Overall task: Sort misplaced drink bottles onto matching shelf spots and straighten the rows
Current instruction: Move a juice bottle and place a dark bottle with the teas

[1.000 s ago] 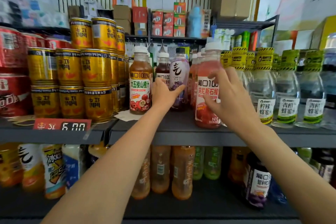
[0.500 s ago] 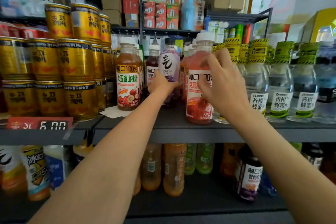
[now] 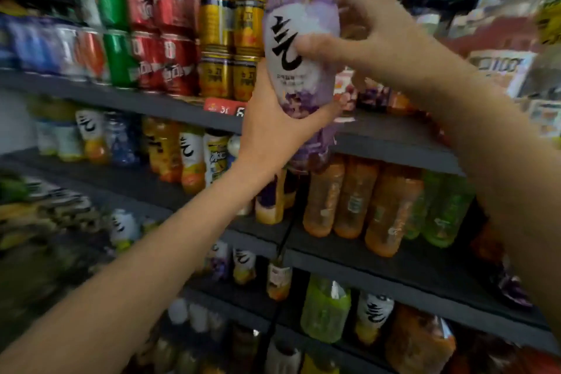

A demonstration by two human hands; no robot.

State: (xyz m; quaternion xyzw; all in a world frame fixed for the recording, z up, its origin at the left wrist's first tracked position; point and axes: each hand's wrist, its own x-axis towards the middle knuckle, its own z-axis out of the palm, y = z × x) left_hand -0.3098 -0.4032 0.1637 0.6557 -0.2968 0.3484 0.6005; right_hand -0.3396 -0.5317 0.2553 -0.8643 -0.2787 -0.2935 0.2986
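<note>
A white-and-purple plastic drink bottle with a large black brush character on its label [image 3: 299, 55] is held upright in the air in front of the dark grey metal shelving [image 3: 391, 143], clear of every shelf board. The left hand [image 3: 273, 133] grips its lower body from below, fingers and thumb curled round the purple base. The right hand [image 3: 373, 36] pinches the upper part of the label, thumb pressed on the front beside the black character and fingers curled behind the shoulder; the cap end is blurred and partly hidden by those fingers.

Behind the bottle, stacked gold drink cans [image 3: 230, 45] stand near the front edge of the upper shelf, with red cans [image 3: 164, 36] and green cans [image 3: 117, 30] to their left. A red price tag [image 3: 223, 107] hangs on that shelf's front edge, just beside the left hand. On the shelf below, orange juice bottles [image 3: 352, 200] and green bottles [image 3: 440, 209] stand in rows under the right forearm. The whole view is motion-blurred.
</note>
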